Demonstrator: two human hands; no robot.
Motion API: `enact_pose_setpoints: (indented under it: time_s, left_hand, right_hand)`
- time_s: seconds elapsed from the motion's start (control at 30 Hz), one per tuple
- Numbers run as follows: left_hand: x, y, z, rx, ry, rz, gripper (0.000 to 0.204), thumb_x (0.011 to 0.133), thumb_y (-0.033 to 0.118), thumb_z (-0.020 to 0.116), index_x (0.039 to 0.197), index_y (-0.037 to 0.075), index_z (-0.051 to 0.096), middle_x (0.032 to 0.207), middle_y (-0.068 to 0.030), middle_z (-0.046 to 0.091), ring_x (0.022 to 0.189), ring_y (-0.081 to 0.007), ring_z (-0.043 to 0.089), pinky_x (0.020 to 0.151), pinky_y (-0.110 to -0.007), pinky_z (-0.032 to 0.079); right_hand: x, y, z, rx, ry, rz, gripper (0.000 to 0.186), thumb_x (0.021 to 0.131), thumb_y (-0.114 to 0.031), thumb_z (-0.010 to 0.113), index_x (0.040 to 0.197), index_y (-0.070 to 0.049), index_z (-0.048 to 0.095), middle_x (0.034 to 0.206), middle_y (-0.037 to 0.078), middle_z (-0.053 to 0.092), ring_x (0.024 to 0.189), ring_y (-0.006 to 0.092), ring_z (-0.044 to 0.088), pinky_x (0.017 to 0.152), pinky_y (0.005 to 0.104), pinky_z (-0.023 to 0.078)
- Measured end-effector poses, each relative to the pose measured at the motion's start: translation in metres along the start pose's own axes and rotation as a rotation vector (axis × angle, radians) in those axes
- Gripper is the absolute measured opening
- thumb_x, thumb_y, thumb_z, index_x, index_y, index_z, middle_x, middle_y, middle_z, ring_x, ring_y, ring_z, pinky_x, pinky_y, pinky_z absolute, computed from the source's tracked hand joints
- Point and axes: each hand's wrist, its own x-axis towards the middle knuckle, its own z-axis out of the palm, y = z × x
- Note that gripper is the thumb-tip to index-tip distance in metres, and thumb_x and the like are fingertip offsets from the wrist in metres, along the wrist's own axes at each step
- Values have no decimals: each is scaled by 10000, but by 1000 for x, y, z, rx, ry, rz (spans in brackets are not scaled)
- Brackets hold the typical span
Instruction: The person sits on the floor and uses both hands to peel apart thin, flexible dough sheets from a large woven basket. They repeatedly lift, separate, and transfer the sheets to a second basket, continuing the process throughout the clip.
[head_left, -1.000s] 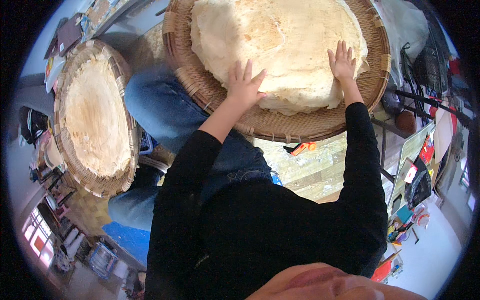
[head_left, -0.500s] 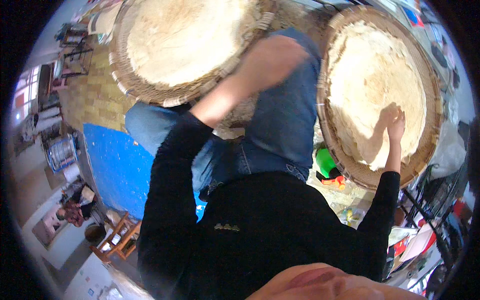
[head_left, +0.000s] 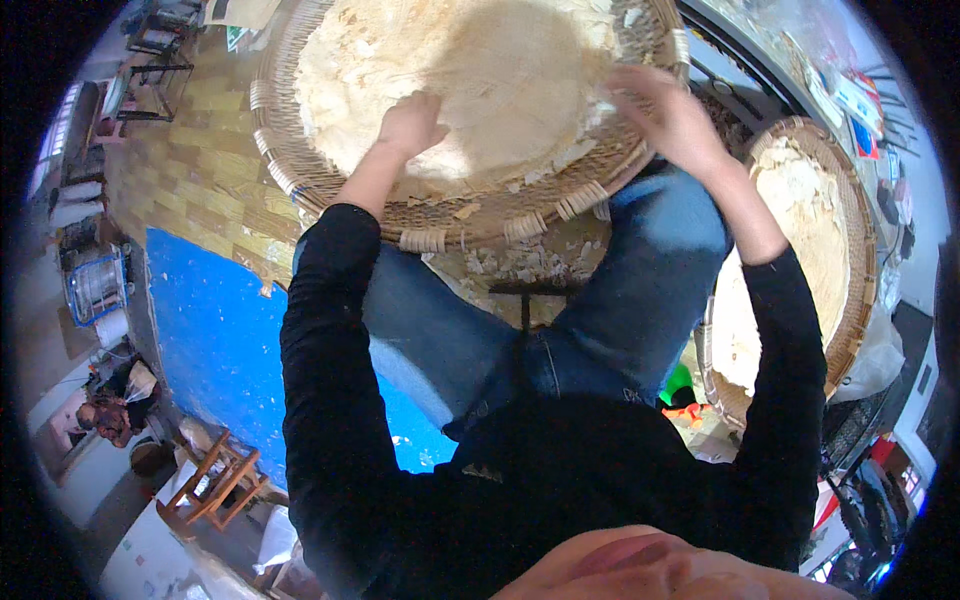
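Observation:
In front of me stands a large round woven basket, filled with a pale, cream-coloured layer that has ragged, flaky edges. Over the left part of this layer is my left hand, its fingers curled in; whether anything sits inside them is hidden. My right hand hovers at the basket's right side near the rim, fingers apart, holding nothing visible. To the right, partly behind my right arm, a second woven basket contains a similar pale layer.
A blue mat covers the floor at left, beside wood-patterned flooring. Pale flakes lie on the floor between my legs. A green object with an orange part lies by the right basket. A wooden chair stands lower left.
I have turned left toward the front basket. My right hand has left the right basket's pale layer and come over to the front basket; my left hand has moved left onto its layer.

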Motion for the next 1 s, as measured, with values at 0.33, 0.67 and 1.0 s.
enact_pose_setpoints:
  time_s: [0.33,0.67,1.0]
  left_hand:
    - [27,-17,-43,-603,177,-367,189,893,98,497,1032,-12,564,1005,-221,641,981,-368,625,807,-443,517]
    - [19,-5,-99,-584,386,-136,176,898,134,545,1007,-4,553,972,-217,624,955,-398,596,805,-475,474]
    - [20,-31,-94,-537,535,-316,88,826,28,555,892,23,613,936,-147,569,933,-328,588,778,-412,484]
  right_hand:
    - [103,-1,168,779,-815,608,622,979,-564,424,1289,-40,554,1196,117,648,1030,254,638,923,386,487]
    - [172,61,245,1351,-340,1087,676,961,-518,508,1411,-21,421,1154,225,638,1012,340,637,859,451,517]
    - [167,45,221,1902,-247,1081,605,946,-278,607,1430,-3,372,1039,197,676,939,294,670,803,402,544]
